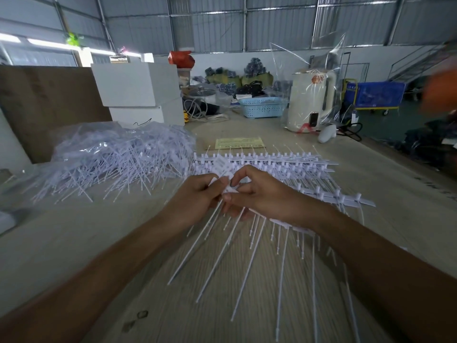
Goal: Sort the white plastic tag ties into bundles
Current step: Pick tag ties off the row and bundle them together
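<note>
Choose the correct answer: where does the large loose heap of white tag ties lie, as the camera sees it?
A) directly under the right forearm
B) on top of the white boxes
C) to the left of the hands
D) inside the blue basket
C: the loose heap of tag ties spreads on the table, left of the left hand and right hand.

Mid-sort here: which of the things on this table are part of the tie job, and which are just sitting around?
Job:
- tag ties pinched in left hand and right hand
- rows of ties
- loose heap of ties

Lying about:
- blue basket
- cream kettle
- white boxes
- yellow paper
</note>
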Motion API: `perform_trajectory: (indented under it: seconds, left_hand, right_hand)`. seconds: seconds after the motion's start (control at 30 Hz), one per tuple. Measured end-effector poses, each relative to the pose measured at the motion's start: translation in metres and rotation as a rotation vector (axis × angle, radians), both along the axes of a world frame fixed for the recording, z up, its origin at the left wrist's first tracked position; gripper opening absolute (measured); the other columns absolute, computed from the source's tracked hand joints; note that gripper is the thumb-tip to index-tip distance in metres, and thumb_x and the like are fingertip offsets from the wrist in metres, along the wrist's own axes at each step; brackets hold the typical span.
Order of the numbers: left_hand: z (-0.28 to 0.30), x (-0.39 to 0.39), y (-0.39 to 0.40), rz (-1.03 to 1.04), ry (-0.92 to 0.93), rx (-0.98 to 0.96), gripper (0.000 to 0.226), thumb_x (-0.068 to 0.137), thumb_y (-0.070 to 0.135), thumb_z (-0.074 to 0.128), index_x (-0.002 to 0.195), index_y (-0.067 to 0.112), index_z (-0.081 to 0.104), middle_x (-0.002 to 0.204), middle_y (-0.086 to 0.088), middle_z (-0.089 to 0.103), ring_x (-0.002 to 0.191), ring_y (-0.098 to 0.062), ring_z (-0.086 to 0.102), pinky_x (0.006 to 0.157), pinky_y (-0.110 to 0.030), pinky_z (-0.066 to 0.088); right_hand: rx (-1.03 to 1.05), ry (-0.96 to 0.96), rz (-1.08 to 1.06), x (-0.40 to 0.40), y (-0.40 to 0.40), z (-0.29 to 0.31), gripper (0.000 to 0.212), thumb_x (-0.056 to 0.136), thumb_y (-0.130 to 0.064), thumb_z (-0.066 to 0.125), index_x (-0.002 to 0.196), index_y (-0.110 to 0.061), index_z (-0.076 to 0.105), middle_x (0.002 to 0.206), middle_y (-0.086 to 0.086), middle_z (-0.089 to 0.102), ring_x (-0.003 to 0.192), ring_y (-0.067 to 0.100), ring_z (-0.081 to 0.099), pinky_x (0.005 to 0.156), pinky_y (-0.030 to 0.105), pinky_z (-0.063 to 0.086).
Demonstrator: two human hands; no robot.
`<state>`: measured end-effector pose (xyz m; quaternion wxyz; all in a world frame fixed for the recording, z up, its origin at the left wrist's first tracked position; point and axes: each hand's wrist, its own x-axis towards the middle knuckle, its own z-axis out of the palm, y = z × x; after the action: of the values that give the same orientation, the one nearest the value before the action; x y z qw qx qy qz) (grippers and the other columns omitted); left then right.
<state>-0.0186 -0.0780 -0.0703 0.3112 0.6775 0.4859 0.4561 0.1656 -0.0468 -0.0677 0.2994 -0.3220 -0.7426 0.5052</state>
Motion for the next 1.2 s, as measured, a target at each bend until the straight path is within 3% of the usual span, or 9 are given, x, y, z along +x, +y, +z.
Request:
perform_trajectory:
  seconds: [0.1, 0.2, 0.37, 0.53, 0.7, 0.83, 0.93, 1.03, 1.2]
  left_hand:
    - [-0.002, -0.002, 0.004, 0.059, 0.049, 0.056, 0.047, 0.102, 0.037, 0.053, 0.057, 0.022, 0.052, 0.051, 0.01, 0.047, 0.045, -0.005, 0.041, 0.051, -0.02, 0.031]
    - [-0.002, -0.001, 0.001, 0.046, 0.103, 0.092, 0.045, 0.101, 0.038, 0.054, 0.06, 0.02, 0.053, 0.05, 0.012, 0.046, 0.045, -0.003, 0.041, 0.05, -0.016, 0.031]
    - [0.0, -0.004, 0.004, 0.101, -0.049, -0.003, 0.051, 0.098, 0.035, 0.06, 0.052, 0.02, 0.045, 0.046, 0.004, 0.036, 0.039, -0.01, 0.03, 0.041, -0.016, 0.025]
    - [0.002, -0.005, 0.003, 0.151, 0.0, -0.083, 0.051, 0.097, 0.033, 0.061, 0.049, 0.017, 0.055, 0.048, -0.001, 0.047, 0.042, -0.012, 0.043, 0.049, -0.024, 0.033]
    - [0.003, -0.007, 0.002, 0.116, 0.335, 0.142, 0.048, 0.103, 0.039, 0.049, 0.062, 0.014, 0.056, 0.05, 0.002, 0.059, 0.043, -0.009, 0.05, 0.054, -0.027, 0.038]
    - [-0.001, -0.006, 0.006, 0.086, 0.193, 0.102, 0.039, 0.103, 0.035, 0.05, 0.068, 0.02, 0.053, 0.047, 0.0, 0.057, 0.038, -0.014, 0.051, 0.047, -0.022, 0.039]
    - [-0.001, -0.012, 0.01, 0.12, 0.349, 0.152, 0.033, 0.102, 0.04, 0.048, 0.074, 0.024, 0.054, 0.057, 0.008, 0.058, 0.049, -0.003, 0.052, 0.057, -0.029, 0.038]
    - [0.001, -0.022, 0.012, 0.115, 0.53, 0.165, 0.039, 0.1, 0.046, 0.048, 0.079, 0.013, 0.055, 0.066, -0.006, 0.054, 0.059, -0.017, 0.052, 0.06, -0.034, 0.038]
    - [0.003, -0.021, 0.009, 0.071, 0.312, 0.076, 0.029, 0.1, 0.024, 0.059, 0.073, 0.017, 0.07, 0.048, 0.013, 0.047, 0.044, 0.001, 0.041, 0.049, -0.013, 0.031]
  right_hand:
    - [-0.007, -0.181, 0.035, 0.007, 0.003, 0.002, 0.033, 0.099, -0.034, 0.06, 0.104, -0.001, 0.064, 0.086, 0.016, 0.073, 0.071, 0.029, 0.065, 0.067, 0.041, 0.053]
    - [0.084, -0.191, 0.052, 0.008, 0.001, 0.004, 0.034, 0.102, -0.03, 0.056, 0.089, -0.001, 0.068, 0.072, 0.008, 0.067, 0.059, 0.017, 0.058, 0.055, 0.029, 0.047]
    - [0.445, -0.23, -0.042, -0.003, 0.0, 0.006, 0.034, 0.101, -0.019, 0.057, 0.074, 0.001, 0.064, 0.059, 0.008, 0.061, 0.046, 0.009, 0.052, 0.049, 0.025, 0.042]
    - [0.774, -0.427, -0.118, -0.008, 0.0, 0.0, 0.034, 0.1, -0.022, 0.059, 0.068, -0.009, 0.061, 0.054, -0.005, 0.047, 0.047, 0.012, 0.046, 0.052, 0.035, 0.039]
    - [0.711, -0.411, -0.125, -0.002, 0.007, -0.003, 0.034, 0.101, -0.03, 0.056, 0.073, -0.012, 0.06, 0.059, -0.001, 0.053, 0.052, 0.014, 0.051, 0.056, 0.038, 0.043]
    - [0.717, -0.404, -0.148, -0.005, 0.006, -0.004, 0.034, 0.101, -0.029, 0.057, 0.069, -0.019, 0.053, 0.057, -0.007, 0.047, 0.05, 0.008, 0.046, 0.055, 0.034, 0.038]
    - [0.521, -0.329, -0.068, -0.004, 0.005, -0.002, 0.035, 0.101, -0.026, 0.057, 0.075, -0.005, 0.063, 0.058, 0.0, 0.056, 0.047, 0.005, 0.049, 0.05, 0.023, 0.039]
    - [0.241, -0.347, 0.021, 0.006, 0.001, 0.002, 0.031, 0.101, -0.03, 0.057, 0.089, -0.005, 0.071, 0.068, 0.005, 0.061, 0.054, 0.01, 0.054, 0.051, 0.023, 0.043]
    - [0.124, -0.322, 0.013, 0.015, 0.003, 0.009, 0.031, 0.099, -0.026, 0.061, 0.106, 0.002, 0.07, 0.064, -0.001, 0.048, 0.061, 0.01, 0.044, 0.062, 0.024, 0.036]
